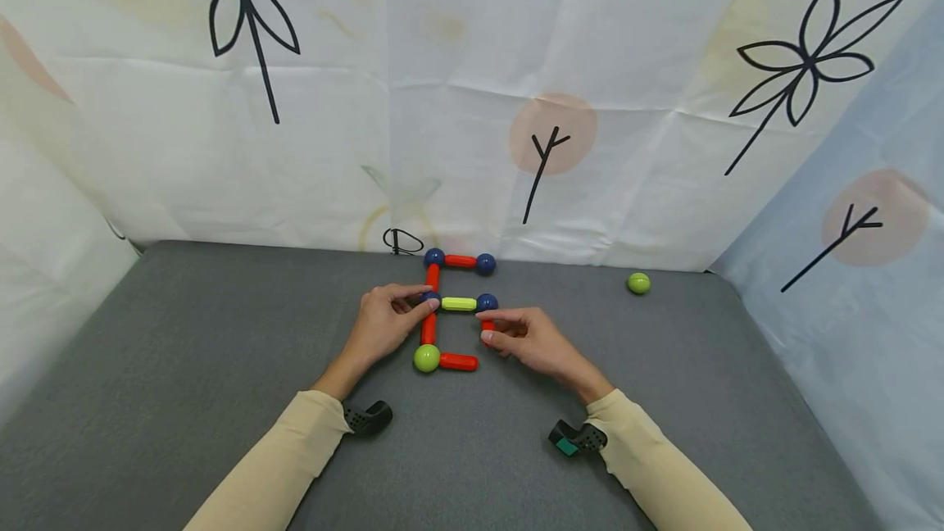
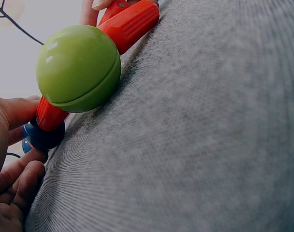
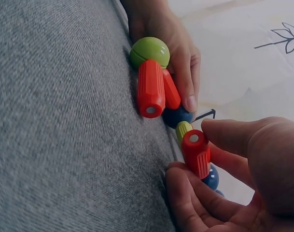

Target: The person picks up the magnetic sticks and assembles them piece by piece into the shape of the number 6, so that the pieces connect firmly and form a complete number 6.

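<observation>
A figure of magnetic building rods and balls lies on the grey table. My left hand [image 1: 385,319] pinches the dark blue ball [image 1: 432,300] at its middle left between thumb and fingers. From there a yellow-green rod [image 1: 459,304] runs to another blue ball [image 1: 487,302]. Below that ball, a short red rod [image 3: 197,153] is between the thumb and fingers of my right hand [image 1: 534,340]; its metal tip faces the right wrist camera. A green ball [image 2: 79,67] forms the lower left corner, with a red rod [image 1: 459,362] pointing right from it.
At the figure's top, a red rod [image 1: 460,261] joins two blue balls, the right one [image 1: 485,264] being its end. A loose green ball [image 1: 638,283] lies at the back right of the table [image 1: 221,334]. Behind stands a printed white cloth [image 1: 457,146].
</observation>
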The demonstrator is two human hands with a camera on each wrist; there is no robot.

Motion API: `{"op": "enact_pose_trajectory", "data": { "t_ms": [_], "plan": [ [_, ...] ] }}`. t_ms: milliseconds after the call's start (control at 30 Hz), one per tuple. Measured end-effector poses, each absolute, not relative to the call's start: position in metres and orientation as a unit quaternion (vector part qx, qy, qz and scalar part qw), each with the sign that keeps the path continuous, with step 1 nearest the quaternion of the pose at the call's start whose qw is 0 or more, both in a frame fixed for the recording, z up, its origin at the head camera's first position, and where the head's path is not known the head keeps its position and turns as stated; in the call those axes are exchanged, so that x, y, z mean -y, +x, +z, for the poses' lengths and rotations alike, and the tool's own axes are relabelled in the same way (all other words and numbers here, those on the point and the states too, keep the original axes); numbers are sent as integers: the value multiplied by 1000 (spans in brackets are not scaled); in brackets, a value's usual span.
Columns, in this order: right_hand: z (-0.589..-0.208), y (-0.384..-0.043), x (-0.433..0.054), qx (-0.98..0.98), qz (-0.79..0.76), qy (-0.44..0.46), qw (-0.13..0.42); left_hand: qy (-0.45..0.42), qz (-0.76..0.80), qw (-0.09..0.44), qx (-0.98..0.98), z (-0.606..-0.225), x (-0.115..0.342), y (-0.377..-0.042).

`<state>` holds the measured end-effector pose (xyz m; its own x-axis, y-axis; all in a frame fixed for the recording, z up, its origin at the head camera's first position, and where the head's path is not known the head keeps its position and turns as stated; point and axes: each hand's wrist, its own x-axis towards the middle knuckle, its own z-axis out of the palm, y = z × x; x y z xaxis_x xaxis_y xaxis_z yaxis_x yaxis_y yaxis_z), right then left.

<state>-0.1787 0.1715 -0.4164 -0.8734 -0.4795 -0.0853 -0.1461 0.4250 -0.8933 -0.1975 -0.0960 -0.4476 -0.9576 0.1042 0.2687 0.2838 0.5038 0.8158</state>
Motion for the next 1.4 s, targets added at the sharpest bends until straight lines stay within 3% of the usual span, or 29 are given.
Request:
{"op": "enact_pose_trajectory", "data": {
  "t_ms": [500, 767, 900, 1400],
  "plan": [
    [-418, -182, -175, -828, -500, -191, 170, -125, -487, 65, 862, -444, 108, -192],
    [-418, -183, -175, -822, -506, -200, 168, -264, -491, -46, 829, -443, 127, -178],
    [-418, -183, -176, -823, -505, -202, 167, -289, -471, -82, 829, -441, 128, -174],
    [-417, -184, -177, -824, -502, -199, 171, -296, -492, -47, 817, -449, 127, -172]
  ]
}}
